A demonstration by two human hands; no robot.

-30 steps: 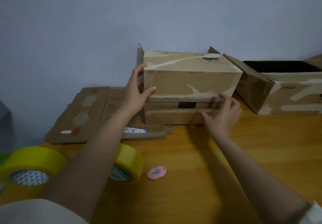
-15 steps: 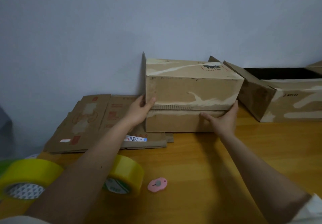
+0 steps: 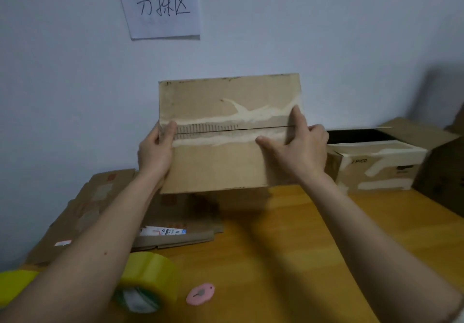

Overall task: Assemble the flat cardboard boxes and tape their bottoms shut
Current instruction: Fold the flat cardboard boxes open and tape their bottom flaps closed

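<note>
Holding one brown cardboard box [image 3: 226, 134] up off the orange wooden tabletop [image 3: 301, 247], two hands faced its closed bottom flaps toward the camera. The left hand [image 3: 157, 149] gripped the box's left edge at the seam, thumb in front and fingers curled behind. The right hand [image 3: 298, 146] pressed against the right end of the seam, thumb lying across the lower flap, forefinger pointing up over the upper flap, the other fingers wrapped round the edge.

Beyond the right hand sat one open brown cardboard box [image 3: 376, 169] printed "PICO". Below the left hand lay a stack of flat cardboard sheets [image 3: 100, 202], its count unclear, with a white label too blurred to read. Nearer than the left forearm stood two yellow rolls of tape [image 3: 150, 277], the second [image 3: 15, 287] at the frame's edge, and one pink round cutter [image 3: 200, 293]. Above the hands, one white paper sign [image 3: 163, 8] on the wall bore three handwritten Chinese characters.
</note>
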